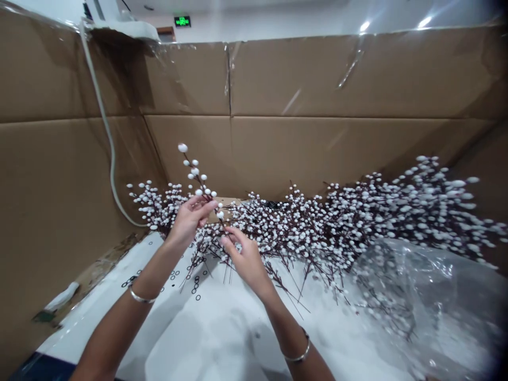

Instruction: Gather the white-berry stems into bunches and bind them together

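A brown stem with white berries point(194, 172) stands tilted in front of the cardboard wall. My left hand point(189, 218) pinches it at mid-length, its thumb and fingers pressed together. Lower on the same stem, my right hand point(244, 255) has thumb and forefinger closed round the thin part. Behind and beside my hands lies a long heap of similar white berry stems point(293, 225), with a smaller bunch point(156, 206) to the left.
Small black rings point(195, 286) are scattered on the white table surface point(190, 338). A clear plastic bag point(448, 286) with berry stems lies at the right. Cardboard walls point(317, 79) enclose the back and sides. A white cable point(107, 127) hangs at the left.
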Demonstrator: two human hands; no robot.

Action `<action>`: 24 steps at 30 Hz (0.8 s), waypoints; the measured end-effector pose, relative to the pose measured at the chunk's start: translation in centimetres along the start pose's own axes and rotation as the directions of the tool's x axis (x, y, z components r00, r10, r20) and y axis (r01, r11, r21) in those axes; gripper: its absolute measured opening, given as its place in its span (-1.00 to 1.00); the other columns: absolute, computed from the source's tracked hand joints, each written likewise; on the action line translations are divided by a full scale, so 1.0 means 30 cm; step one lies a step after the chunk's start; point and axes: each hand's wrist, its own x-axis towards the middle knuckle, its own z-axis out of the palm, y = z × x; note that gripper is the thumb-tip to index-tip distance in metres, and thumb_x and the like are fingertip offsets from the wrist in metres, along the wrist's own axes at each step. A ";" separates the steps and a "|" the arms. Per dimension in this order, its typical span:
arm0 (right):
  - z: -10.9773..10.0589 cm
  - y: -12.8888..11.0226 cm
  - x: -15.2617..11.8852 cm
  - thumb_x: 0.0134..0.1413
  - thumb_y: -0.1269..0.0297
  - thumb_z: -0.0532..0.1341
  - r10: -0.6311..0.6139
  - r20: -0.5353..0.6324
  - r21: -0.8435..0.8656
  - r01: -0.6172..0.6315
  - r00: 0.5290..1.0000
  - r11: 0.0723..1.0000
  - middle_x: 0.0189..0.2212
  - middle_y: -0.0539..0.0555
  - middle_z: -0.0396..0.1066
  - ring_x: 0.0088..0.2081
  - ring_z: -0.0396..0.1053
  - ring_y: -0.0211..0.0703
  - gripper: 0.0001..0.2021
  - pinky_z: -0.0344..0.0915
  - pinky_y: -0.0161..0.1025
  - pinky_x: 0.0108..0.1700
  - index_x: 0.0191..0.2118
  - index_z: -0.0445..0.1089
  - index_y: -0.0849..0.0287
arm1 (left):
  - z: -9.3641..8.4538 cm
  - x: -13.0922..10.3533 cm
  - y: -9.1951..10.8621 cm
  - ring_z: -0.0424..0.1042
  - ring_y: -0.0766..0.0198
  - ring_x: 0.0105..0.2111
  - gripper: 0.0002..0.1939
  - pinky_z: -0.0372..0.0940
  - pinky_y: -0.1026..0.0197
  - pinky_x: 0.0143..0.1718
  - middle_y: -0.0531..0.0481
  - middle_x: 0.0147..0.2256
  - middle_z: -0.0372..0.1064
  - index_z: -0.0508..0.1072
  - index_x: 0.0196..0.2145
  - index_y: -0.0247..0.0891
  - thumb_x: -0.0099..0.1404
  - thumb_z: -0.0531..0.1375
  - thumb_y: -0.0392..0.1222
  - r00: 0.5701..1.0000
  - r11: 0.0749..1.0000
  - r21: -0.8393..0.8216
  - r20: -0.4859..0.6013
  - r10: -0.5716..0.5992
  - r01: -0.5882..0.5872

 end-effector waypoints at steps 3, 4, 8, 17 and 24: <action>0.018 0.003 0.003 0.21 0.09 0.07 0.004 0.006 0.200 -0.005 1.000 0.980 -0.40 0.04 0.49 -0.39 0.42 -0.25 -0.71 0.30 -0.32 -0.26 -0.16 0.38 0.16 | 0.021 -0.044 -0.013 0.09 0.58 -0.71 -0.67 -0.06 0.41 -0.75 0.07 -0.47 0.34 0.46 -0.28 -0.28 -0.01 0.40 -0.15 1.000 0.999 0.033 0.016 -0.017 0.016; 0.020 0.006 0.008 0.21 0.09 0.07 0.011 0.007 0.271 -0.012 1.000 0.963 -0.43 0.04 0.47 -0.44 0.40 -0.28 -0.72 0.29 -0.34 -0.31 -0.20 0.37 0.19 | 0.024 -0.058 -0.007 0.12 0.57 -0.70 -0.64 -0.05 0.41 -0.74 0.04 -0.42 0.37 0.47 -0.22 -0.26 0.02 0.39 -0.12 1.000 0.998 0.056 0.022 -0.004 0.003; 0.001 0.025 0.038 0.14 0.07 0.15 0.062 0.000 0.516 -0.054 0.998 0.855 -0.46 0.04 0.46 -0.58 0.36 -0.33 -0.71 0.25 -0.38 -0.45 -0.23 0.32 0.23 | 0.012 -0.118 0.019 0.25 0.54 -0.62 -0.57 -0.01 0.42 -0.71 -0.08 -0.09 0.38 0.41 -0.02 -0.13 0.14 0.30 -0.06 0.993 0.986 0.120 -0.031 0.117 -0.112; -0.085 0.033 0.064 0.05 0.05 0.23 0.110 -0.085 0.651 -0.029 0.990 0.759 -0.46 0.05 0.47 -0.61 0.36 -0.35 -0.67 0.28 -0.40 -0.50 -0.23 0.35 0.25 | -0.082 -0.145 -0.259 0.32 0.35 -0.46 -0.73 0.24 0.30 -0.46 -0.05 -0.17 0.37 0.34 -0.14 -0.21 0.24 0.14 -0.05 0.963 0.899 0.433 -0.211 0.166 -0.061; -0.090 0.039 0.071 0.01 0.03 0.26 0.131 -0.067 0.673 -0.052 0.989 0.738 -0.46 0.05 0.47 -0.62 0.37 -0.34 -0.64 0.31 -0.39 -0.52 -0.23 0.34 0.24 | -0.187 -0.141 -0.457 0.25 -0.04 0.01 -0.69 0.13 -0.01 0.07 -0.24 -0.06 0.35 0.39 -0.09 -0.31 0.28 0.01 -0.19 0.921 0.333 0.937 -0.222 0.321 0.110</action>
